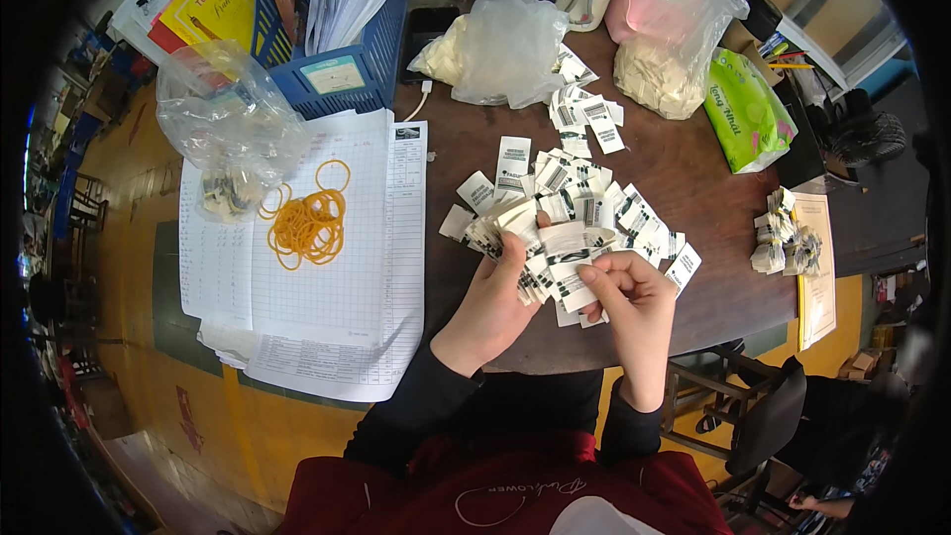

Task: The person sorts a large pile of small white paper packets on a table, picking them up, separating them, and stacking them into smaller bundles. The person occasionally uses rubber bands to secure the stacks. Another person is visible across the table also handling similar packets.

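By the loose pile (pixel 646 226), my left hand (pixel 489 311) holds a bunch of tags (pixel 486 232), my right hand (pixel 639 299) pinches a tag (pixel 578 292); gripping too softly might spill some.

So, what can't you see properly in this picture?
In the head view:
- Left hand: some fingers hidden behind white labels.
- Right hand: some fingertips hidden behind a label.
- Label count: they overlap.
- Blue basket: bottom hidden by its front wall and papers.
- Gridded sheet: writing too small.
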Motion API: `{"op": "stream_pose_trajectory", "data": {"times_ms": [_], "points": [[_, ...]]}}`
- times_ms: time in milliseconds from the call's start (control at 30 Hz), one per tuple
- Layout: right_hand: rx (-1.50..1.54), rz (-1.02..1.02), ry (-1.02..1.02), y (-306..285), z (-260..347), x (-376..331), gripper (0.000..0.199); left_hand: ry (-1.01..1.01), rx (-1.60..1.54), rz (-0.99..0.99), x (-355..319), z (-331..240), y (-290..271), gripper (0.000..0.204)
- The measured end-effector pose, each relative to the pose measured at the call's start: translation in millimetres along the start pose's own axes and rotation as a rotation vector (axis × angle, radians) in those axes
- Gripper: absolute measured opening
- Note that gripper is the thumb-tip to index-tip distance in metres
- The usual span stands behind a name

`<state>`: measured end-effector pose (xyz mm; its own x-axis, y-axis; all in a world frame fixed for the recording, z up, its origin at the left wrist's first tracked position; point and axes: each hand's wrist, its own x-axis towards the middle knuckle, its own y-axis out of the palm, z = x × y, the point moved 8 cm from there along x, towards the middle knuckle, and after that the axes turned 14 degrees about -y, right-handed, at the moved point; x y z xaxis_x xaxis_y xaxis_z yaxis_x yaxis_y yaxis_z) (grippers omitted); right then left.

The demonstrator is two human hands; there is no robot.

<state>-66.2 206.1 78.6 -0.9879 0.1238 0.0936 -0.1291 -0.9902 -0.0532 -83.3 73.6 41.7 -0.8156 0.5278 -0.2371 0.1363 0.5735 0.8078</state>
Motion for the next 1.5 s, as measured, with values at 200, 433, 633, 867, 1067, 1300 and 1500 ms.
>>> {"op": "stream_pose_trajectory", "data": {"times_ms": [200, 433, 633, 867, 1067, 1300, 1500], "points": [[0.408, -0.045, -0.059, -3.7, 13.8, 3.1, 0.007, -0.017, 0.033, 0.082, 1.8, 0.7, 2.3, 0.065], [0.024, 0.044, 0.034, 16.8, -1.6, 6.6, 0.01, -0.004, 0.118, 0.025, 1.2, 3.8, 1.5, 0.068], [-0.185, 0.075, -0.083, 10.3, 7.1, 8.2, 0.009, -0.049, 0.103, 0.059, 3.9, 7.6, 1.3, 0.068], [-0.541, 0.176, -0.618, 9.5, 55.0, 18.3, 0.016, -0.076, 0.054, 0.072, 1.6, 11.9, 3.8, 0.055], [-0.62, 0.378, -0.658, 11.6, 59.6, 25.5, 0.019, -0.179, 0.223, 0.179, 1.5, 22.2, 11.9, 0.057], [-0.67, 0.375, -0.818, 8.5, 67.9, 20.4, 0.021, -0.222, 0.243, 0.186, 0.2, 27.5, 9.5, 0.057], [-0.76, 0.318, -0.997, 7.7, 73.9, 11.3, 0.024, -0.25, 0.193, 0.202, 0.2, 27.6, 11.7, 0.06]]}}
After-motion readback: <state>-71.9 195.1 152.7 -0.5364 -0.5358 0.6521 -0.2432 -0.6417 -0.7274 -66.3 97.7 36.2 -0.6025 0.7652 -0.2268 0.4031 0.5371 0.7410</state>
